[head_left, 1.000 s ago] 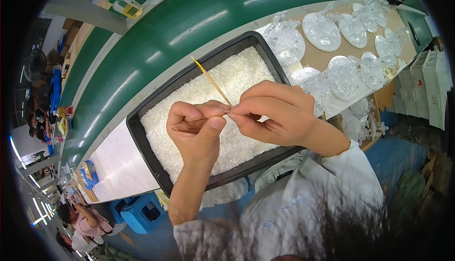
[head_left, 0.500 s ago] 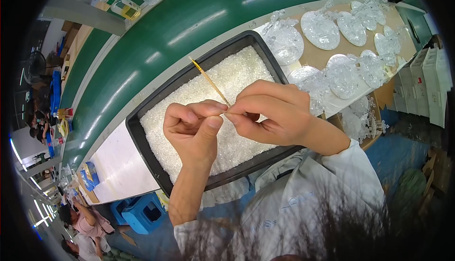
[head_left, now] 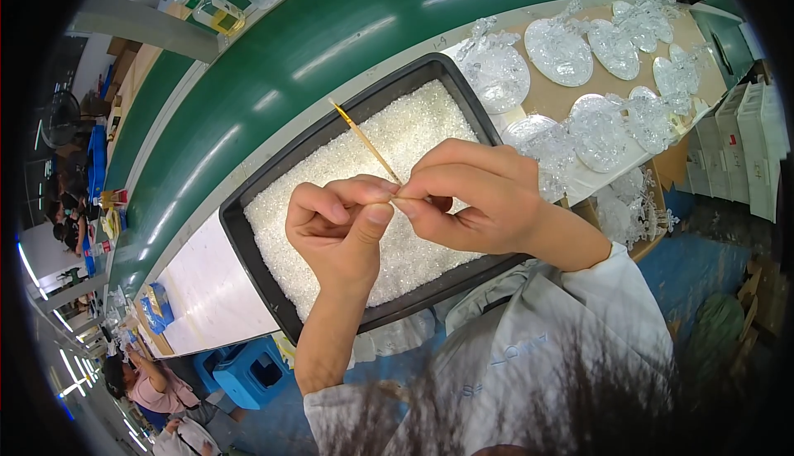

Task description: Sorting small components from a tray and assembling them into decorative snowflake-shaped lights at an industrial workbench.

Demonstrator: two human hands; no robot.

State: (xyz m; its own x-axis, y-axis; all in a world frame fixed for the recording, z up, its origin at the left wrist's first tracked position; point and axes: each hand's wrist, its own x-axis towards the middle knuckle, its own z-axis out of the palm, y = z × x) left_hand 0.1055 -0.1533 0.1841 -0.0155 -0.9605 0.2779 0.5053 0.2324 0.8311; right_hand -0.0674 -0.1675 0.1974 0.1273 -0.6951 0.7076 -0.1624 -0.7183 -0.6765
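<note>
Above the tray, my right hand [head_left: 480, 199] is closed in a pinch around a thin paintbrush [head_left: 370, 146], yellowish with a pale tip that slants up to the left. Its lower end disappears among my fingers. My left hand [head_left: 343, 224] meets it fingertip to fingertip, thumb and forefinger pinched together; whatever lies between them is hidden or too small to name. Under both hands is a black rectangular tray [head_left: 263, 278] filled with glittering clear-white granules [head_left: 331, 183].
Clear glittery ornaments on round bases [head_left: 559, 52] stand on a brown board to the right. A green strip [head_left: 347, 34] runs behind the tray, with bottles [head_left: 219, 13] at upper left. Blue stools [head_left: 248, 373] and other people [head_left: 157, 386] are at lower left.
My hands and the paintbrush hold almost the same place; the left hand shifts only very slightly. At lower left, the people in the background have moved.
</note>
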